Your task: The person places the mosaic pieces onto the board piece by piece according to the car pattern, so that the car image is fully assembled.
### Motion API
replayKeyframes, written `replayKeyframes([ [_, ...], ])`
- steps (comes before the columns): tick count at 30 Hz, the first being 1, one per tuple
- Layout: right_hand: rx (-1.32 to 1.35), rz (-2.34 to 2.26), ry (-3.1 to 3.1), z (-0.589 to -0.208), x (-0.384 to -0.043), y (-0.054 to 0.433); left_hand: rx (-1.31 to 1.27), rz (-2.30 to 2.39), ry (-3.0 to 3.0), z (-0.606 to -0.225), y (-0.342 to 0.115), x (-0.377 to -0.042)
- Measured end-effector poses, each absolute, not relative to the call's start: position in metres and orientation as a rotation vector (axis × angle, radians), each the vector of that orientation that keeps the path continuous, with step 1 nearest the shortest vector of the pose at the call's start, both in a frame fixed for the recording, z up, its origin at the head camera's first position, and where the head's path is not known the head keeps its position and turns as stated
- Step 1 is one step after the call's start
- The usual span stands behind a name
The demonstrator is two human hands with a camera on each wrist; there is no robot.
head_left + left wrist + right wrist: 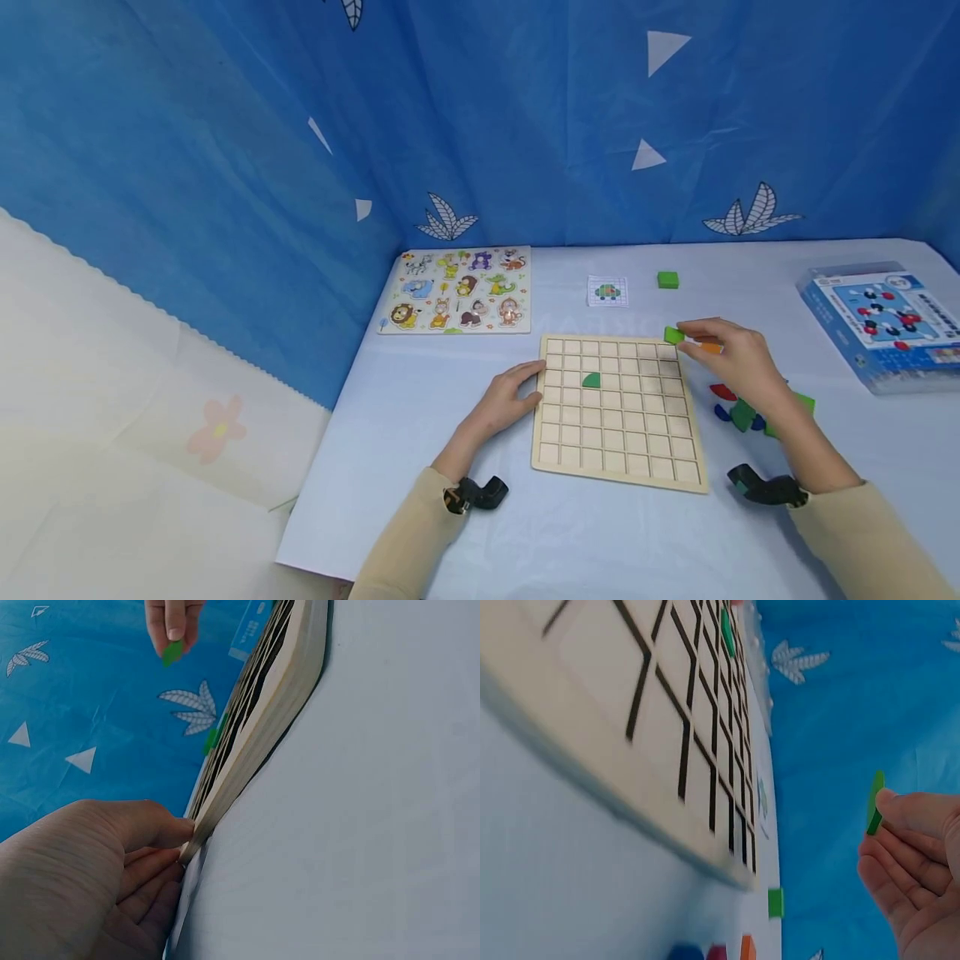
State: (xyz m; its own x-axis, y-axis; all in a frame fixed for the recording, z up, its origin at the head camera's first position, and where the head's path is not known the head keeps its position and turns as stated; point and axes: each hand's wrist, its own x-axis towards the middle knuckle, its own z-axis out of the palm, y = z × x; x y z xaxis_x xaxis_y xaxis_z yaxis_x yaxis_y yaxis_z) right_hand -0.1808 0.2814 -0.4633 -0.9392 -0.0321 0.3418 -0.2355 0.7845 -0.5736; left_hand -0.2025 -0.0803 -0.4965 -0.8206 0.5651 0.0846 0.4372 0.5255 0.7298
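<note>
Near the far right corner of the wooden grid board (618,482), my right hand (738,358) pinches a small green tile (875,802) between thumb and fingertips. The tile is raised above the table in the right wrist view. My left hand (502,400) rests against the board's left edge, its fingertips and thumb touching the rim. One green quarter-round piece (592,381) sits in a cell in the upper left part of the grid. An orange piece (710,347) lies on the table, partly behind my right hand.
Loose red (722,392), blue and green pieces lie right of the board, partly under my right forearm. Beyond it are a pattern card (607,292) and a green block (667,280). An animal puzzle (453,292) lies far left, a blue box (885,325) far right.
</note>
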Motion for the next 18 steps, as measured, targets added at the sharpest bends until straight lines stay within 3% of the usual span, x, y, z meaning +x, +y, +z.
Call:
replayKeyframes([
  [7,0.391,1.02,-2.632,-0.434,-0.172,0.235,0.849,1.175,2.598,-0.496,-0.081,-0.204],
  [18,0.393,1.117,-2.676,-0.449,-0.172,0.204,0.829,1.181,2.587,-0.496,-0.08,-0.202],
])
